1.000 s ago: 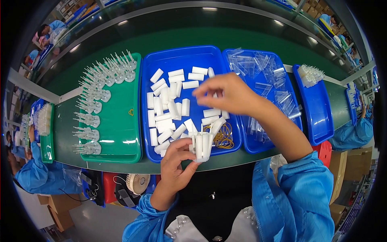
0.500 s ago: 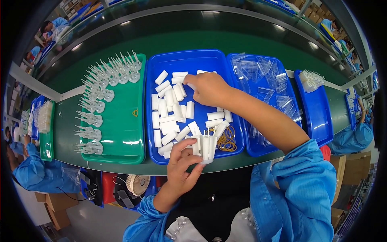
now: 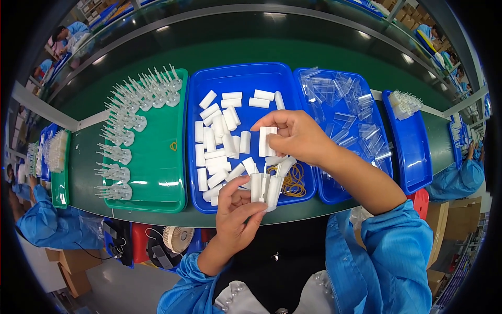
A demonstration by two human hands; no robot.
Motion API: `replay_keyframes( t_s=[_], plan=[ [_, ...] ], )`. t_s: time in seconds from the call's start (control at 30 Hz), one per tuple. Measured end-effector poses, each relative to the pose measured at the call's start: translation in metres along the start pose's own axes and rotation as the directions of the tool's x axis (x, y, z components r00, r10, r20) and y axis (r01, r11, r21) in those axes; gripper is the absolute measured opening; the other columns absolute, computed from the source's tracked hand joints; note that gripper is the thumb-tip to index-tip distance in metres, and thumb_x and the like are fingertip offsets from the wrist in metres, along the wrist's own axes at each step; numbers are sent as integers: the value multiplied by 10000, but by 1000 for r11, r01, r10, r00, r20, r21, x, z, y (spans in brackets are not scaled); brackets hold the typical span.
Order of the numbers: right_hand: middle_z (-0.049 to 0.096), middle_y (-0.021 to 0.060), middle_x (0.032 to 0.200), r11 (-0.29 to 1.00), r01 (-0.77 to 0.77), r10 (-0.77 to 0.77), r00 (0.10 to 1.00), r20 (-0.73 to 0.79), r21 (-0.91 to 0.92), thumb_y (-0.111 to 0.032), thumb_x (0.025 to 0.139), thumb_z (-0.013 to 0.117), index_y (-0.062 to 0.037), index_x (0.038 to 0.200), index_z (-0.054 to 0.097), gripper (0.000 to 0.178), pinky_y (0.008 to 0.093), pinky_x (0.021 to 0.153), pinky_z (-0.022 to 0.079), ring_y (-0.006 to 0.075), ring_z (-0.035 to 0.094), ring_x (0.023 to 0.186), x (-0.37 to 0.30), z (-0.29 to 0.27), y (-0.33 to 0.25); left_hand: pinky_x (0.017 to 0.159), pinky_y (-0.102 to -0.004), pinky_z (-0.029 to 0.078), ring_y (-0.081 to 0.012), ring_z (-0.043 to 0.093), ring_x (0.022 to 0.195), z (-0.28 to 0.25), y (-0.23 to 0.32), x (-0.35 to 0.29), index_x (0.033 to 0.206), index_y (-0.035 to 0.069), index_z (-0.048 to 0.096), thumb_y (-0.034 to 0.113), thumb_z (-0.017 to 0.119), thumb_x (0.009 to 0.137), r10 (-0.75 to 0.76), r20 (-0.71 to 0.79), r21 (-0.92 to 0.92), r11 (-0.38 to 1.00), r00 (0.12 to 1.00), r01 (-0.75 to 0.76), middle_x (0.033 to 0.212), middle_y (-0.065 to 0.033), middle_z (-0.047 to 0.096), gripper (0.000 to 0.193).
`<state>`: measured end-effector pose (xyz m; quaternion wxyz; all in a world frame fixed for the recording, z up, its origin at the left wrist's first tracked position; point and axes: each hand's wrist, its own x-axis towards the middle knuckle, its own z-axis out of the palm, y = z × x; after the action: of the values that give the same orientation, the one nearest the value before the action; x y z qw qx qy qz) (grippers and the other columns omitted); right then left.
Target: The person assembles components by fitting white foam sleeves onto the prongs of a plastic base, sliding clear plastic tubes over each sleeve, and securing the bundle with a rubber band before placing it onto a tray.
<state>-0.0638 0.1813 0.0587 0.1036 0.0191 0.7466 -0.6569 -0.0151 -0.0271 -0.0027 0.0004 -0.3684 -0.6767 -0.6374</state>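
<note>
Right hand [image 3: 298, 138]: since the earlier frame it has been drawn back from the middle of the blue tray [image 3: 225, 78] toward that tray's right edge and the near side; a white cylinder [image 3: 264, 144], covered by the fingers then, is now in plain view.
Right grip: closed in a pinch, the cylinder being held between thumb and fingers; whether a second one is pinched behind it cannot be told.
White cylinder: held roughly upright, just left of the thumb tip, its lower end left free below the grip — short of the cluster and apart from it.
Left hand [image 3: 232, 217]: clasped around the foot of a pronged base [image 3: 270, 207], above the near edge of the blue tray; thumb in front, index finger bent along the left side.
Pronged base: already partly ringed with white cylinders; a bare prong [image 3: 264, 172] and a gap are turned outward, clear of the left fingertips.
Fitting: probably best done with the base kept steady and low in the left grip, the cylinder lined up with the gap and lowered straight — a tilted push could knock the neighbours loose.
Rubber bands [image 3: 294, 180]: heaped in the near right corner of the blue tray.
</note>
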Motion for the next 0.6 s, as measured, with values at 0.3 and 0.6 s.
replay_keyframes(
  t_s=[0.3,0.6],
  plan=[
    [651,67,852,996,48,-49,999,17,77,8,769,556,4,1069,608,304,230,686,487,91,621,761,-21,4,0,703,-283,506,-226,596,850,6,2,1,866,-7,641,-121,641,695,-9,11,31,999,1000,9,1245,-170,363,206],
    [614,38,771,991,103,-106,994,-32,-84,-30,740,617,-25,889,571,156,222,661,451,75,587,706,-25,1,7,675,-277,488,-208,592,803,9,3,3,877,18,639,-101,647,706,-18,11,98,995,1000,17,1215,-160,389,209]
  ],
)
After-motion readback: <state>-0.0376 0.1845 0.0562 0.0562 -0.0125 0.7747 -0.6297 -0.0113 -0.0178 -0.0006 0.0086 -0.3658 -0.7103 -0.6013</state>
